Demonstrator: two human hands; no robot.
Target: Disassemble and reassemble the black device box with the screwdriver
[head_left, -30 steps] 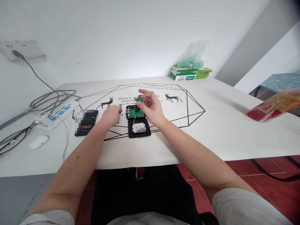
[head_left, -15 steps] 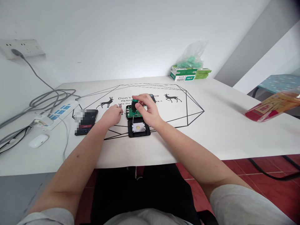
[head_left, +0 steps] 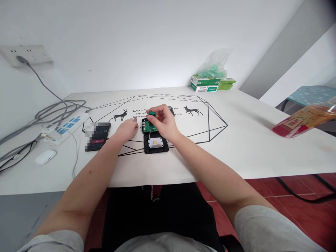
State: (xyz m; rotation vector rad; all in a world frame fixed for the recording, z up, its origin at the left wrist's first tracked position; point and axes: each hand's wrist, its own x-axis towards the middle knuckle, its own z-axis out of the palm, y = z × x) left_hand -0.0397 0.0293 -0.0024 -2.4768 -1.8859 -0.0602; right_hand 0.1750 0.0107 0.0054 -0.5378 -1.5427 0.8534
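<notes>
As one hand grips a screwdriver, the other rests beside an opened black device

Seen from the head camera, two bare hands work above one white tabletop [head_left: 189, 164]. The right hand [head_left: 166, 122] is mostly closed, its fingers pinched around the green-and-black handle of one screwdriver [head_left: 152, 113]. The metal shaft slants down over the device; whether its tip touches anything cannot be told. The left hand [head_left: 127, 130] lies just to the left of the device with its fingers curled in; whether it holds something cannot be told.

The one device is near the middle of the tabletop and has two black parts, one beyond the other. The farther part carries one green circuit board [head_left: 147, 128], partly covered by the right hand. The nearer part, a black cover [head_left: 156, 151], lies flat and holds one pale plate [head_left: 160, 143] with one small gold square.

Beyond the right hand is one dark object [head_left: 170, 109], mostly hidden. To the left are one phone [head_left: 105, 133], one rounded white case [head_left: 45, 157] and one power strip [head_left: 78, 122]. Two deer are printed on the tabletop. At the back, one clear plastic bag [head_left: 219, 59] sits on a stack of green boxes [head_left: 208, 82]; at the right is one red-and-yellow package [head_left: 296, 122].
</notes>
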